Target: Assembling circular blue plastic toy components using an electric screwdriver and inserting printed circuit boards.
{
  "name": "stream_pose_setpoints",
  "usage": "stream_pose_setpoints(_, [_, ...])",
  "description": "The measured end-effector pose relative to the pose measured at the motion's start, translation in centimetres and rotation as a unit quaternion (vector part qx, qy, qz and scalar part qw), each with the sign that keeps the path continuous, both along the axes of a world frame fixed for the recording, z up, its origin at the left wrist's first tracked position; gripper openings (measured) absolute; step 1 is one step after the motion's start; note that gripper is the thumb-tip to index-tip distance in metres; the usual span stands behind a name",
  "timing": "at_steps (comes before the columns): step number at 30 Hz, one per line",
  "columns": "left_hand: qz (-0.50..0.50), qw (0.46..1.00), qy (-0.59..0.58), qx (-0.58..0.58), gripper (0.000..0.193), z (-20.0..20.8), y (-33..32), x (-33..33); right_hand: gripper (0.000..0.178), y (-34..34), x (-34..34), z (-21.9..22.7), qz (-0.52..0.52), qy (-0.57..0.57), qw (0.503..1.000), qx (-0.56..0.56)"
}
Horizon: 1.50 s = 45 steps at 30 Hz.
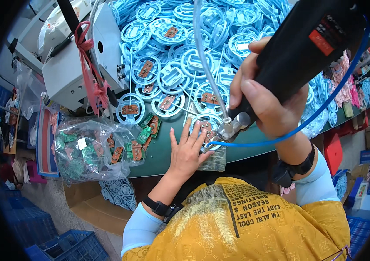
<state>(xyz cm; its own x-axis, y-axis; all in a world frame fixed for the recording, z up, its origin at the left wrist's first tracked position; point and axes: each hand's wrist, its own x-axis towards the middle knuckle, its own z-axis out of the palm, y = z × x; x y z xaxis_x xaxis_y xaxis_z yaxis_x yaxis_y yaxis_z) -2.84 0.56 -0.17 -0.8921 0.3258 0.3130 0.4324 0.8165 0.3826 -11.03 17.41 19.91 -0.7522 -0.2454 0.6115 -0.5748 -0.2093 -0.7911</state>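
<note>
My right hand (267, 100) is wrapped round a thick black power screwdriver (311, 48), tilted so its metal nose points down and left. The nose reaches a round light-blue plastic part (199, 116) at the table's near edge. A brown circuit board (208, 126) sits in that part; the driver's tip and the exact contact point are hidden. With fingers spread, my left hand (184, 155) rests at the part's left side, fingertips touching the board's edge. Close behind lie similar blue parts with brown boards, one of them a ring (130, 109) to the left.
A big heap of blue plastic parts (180, 52) covers the far table. Left of my hand are loose green boards (144, 135) and a clear bag (85, 148) of boards. A grey metal box (74, 56) stands far left. A blue hose (319, 117) loops past my right wrist.
</note>
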Motion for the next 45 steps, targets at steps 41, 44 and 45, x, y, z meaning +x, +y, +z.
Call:
stream_pose_setpoints(41, [-0.002, 1.000, -0.005, -0.001, 0.067, -0.5, 0.1, 0.4, 0.046, 0.0, 0.0, -1.2, -0.018, -0.009, 1.000, 0.010])
stream_pose_setpoints(44, [0.001, 1.000, 0.009, -0.002, 0.067, -0.1, 0.2, 0.4, 0.044, 0.6, -0.1, -1.6, -0.012, 0.000, 1.000, 0.015])
stream_pose_setpoints(45, [-0.001, 1.000, 0.010, -0.003, 0.067, 0.0, 0.2, 0.3, 0.042, 0.8, -0.1, -1.7, -0.005, 0.014, 1.000, 0.026])
